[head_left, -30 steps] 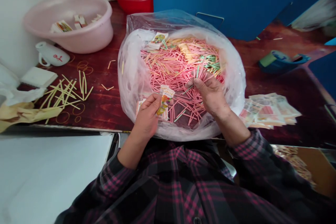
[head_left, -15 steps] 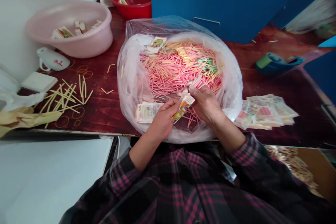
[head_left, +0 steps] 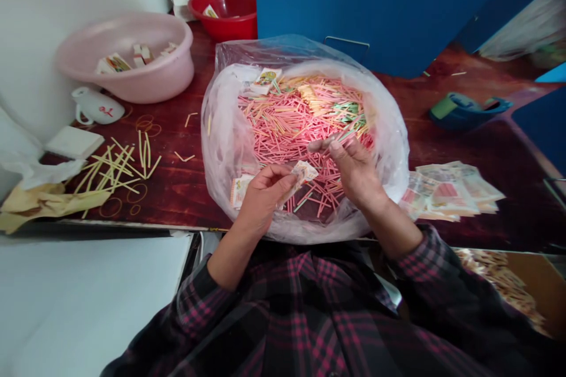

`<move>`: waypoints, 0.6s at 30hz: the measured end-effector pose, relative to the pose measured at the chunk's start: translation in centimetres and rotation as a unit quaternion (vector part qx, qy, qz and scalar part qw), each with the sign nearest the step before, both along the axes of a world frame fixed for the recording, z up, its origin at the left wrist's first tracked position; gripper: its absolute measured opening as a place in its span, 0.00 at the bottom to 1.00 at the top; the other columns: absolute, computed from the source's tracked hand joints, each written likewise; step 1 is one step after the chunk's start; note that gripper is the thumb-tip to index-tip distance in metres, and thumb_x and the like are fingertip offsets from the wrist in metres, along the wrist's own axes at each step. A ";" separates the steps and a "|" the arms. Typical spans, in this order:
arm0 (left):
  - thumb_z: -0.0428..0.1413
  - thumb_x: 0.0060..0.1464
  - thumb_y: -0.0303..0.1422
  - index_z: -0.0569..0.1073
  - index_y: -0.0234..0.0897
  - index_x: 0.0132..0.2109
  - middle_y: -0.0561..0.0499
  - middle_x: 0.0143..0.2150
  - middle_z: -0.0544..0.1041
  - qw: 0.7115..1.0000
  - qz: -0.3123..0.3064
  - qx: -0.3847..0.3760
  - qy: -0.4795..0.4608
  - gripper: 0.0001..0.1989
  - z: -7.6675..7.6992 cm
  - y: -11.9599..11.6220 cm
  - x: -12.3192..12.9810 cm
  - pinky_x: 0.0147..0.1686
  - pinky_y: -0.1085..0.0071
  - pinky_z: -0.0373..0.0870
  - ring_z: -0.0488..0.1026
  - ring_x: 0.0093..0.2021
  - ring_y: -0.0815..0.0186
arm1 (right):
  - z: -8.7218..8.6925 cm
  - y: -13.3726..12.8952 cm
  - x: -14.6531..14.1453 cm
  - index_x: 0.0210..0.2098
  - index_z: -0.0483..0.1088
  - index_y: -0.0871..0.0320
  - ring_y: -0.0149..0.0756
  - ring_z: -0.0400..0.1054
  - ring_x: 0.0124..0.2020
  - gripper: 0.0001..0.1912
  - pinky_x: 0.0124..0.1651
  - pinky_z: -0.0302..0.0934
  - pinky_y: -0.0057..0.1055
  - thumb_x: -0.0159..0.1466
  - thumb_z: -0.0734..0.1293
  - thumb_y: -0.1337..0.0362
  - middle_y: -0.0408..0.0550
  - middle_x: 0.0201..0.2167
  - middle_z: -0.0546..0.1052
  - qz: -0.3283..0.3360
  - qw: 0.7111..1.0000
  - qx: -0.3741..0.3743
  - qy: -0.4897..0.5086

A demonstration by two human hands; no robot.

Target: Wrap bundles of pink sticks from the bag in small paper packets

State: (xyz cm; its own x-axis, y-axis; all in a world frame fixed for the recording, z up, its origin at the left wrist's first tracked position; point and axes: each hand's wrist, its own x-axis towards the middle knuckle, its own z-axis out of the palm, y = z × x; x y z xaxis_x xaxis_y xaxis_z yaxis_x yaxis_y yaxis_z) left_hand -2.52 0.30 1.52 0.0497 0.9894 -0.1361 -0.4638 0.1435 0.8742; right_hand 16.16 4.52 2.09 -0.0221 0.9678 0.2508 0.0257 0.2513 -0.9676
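So here's where we're at: our left hand (head_left: 264, 199) is curled in, thumb and fingers pinched on a small printed paper packet (head_left: 303, 174), which pokes out past the fingertips toward the middle of the bag and sits right over the pile. Our right hand (head_left: 354, 172) is half open just beside it, with the thumb and forefinger reaching forward and the fingertips (head_left: 329, 143) down at a big heap of thin pink, yellow and green sticks (head_left: 292, 123). We honestly can't tell if that hand has a stick in it or nothing at all. The heap fills a clear plastic bag (head_left: 220, 147) with its edges rolled open, sitting on a dark red wooden surface (head_left: 190, 194). A flat printed paper label (head_left: 241, 190) lies inside the bag just left of our left hand, and a few more printed papers (head_left: 265, 79) sit up at the far side. Over to the left we've got a pale pink plastic basin (head_left: 165, 79) with printed packets in it, a small white jug (head_left: 97, 109) and some loose yellow sticks (head_left: 112, 168) on the surface. Behind the bag there's a red plastic bowl (head_left: 241, 26), and off to the right a fanned stack of printed paper sheets (head_left: 446, 195) and a blue-and-green plastic holder (head_left: 464, 112). Our dark plaid sleeves (head_left: 194, 300) fill the bottom of the view.
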 end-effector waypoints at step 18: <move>0.79 0.38 0.38 0.77 0.38 0.28 0.56 0.41 0.79 0.999 -0.020 -0.006 -0.049 0.19 -0.9 -0.4 0.8 0.44 0.72 0.71 0.75 0.41 0.70 | 3.7 -2.3 -4.0 0.44 0.72 0.45 0.46 0.76 0.61 0.12 0.63 0.73 0.52 0.73 0.65 0.46 0.45 0.44 0.83 -0.032 0.982 0.049 0.178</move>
State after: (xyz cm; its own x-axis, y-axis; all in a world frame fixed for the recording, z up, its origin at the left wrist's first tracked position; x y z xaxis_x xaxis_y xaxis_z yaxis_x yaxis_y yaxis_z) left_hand -1.68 -0.15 0.65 0.1029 0.9847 -0.1405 -0.5412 0.1740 0.8227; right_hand 12.18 2.23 5.79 0.1437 0.9355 0.3228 -0.2904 0.3517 -0.8899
